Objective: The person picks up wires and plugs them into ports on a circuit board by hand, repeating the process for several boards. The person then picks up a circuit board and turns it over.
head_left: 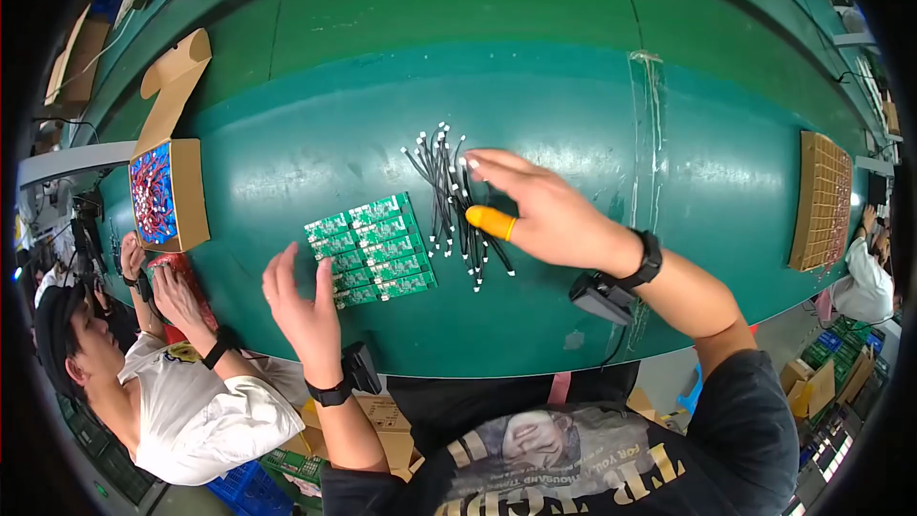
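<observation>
Taking the pile of black cables [441, 193] as the centre of the clock, the panel of green circuit boards [382, 247] lies just beside it toward eight o'clock, flat on the green workbench [535, 349]. The left hand [306, 313] is beyond the panel at eight o'clock, fingers loosely spread, thumb by the panel's edge; whether it touches, I cannot tell. The right hand [559, 220] comes in from three o'clock, its thumb in a yellow finger cot [490, 223] and well apart from its fingers, over the pile—clamped on nothing that shows. The likeliest trouble is a tangle: the cables cross one another, so drawing one out could drag its neighbours along or strain a white connector. With so little room between pile and panel, a loose end could also snag on the boards. A careless nudge from the left thumb might skew the panel, and the lead [617, 346] below the right wrist, toward five o'clock—might catch if that arm swings.
</observation>
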